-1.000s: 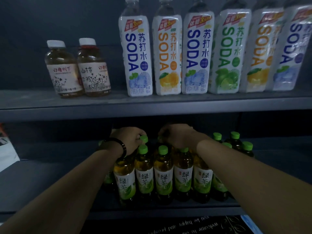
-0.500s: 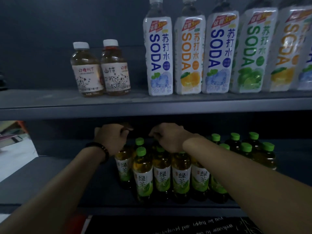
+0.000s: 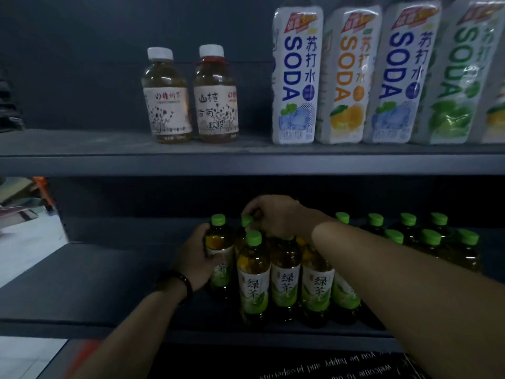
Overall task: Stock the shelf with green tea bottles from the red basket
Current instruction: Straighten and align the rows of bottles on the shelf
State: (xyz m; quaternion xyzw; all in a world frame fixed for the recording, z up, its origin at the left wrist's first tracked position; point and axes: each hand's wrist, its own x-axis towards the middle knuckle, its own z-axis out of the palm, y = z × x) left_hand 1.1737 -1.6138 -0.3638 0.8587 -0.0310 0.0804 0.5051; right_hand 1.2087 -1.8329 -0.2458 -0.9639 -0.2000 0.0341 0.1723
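Several green tea bottles with green caps stand in a cluster on the lower shelf (image 3: pixel 82 283). My left hand (image 3: pixel 196 255) wraps around the side of the leftmost green tea bottle (image 3: pixel 218 242). My right hand (image 3: pixel 276 217) reaches over the cluster, its fingers pinched on the green cap of a back-row bottle (image 3: pixel 247 220). A front-row bottle (image 3: pixel 252 274) stands upright beside two more labelled ones. More green tea bottles (image 3: pixel 434 239) stand in rows at the right of the same shelf. The red basket shows only as a dim red patch (image 3: pixel 87 348) below the shelf.
On the upper shelf (image 3: pixel 246 160) stand two small brown drink bottles with white caps (image 3: pixel 188 97) and a row of tall SODA bottles (image 3: pixel 355 75). A dark mat with white lettering (image 3: pixel 341 367) lies below. Pale floor (image 3: pixel 24 247) shows at the left.
My view has shifted left and drawn closer. My left hand dropped from the bottle tops to the side of the leftmost bottle. My right hand stays on the caps at the back.
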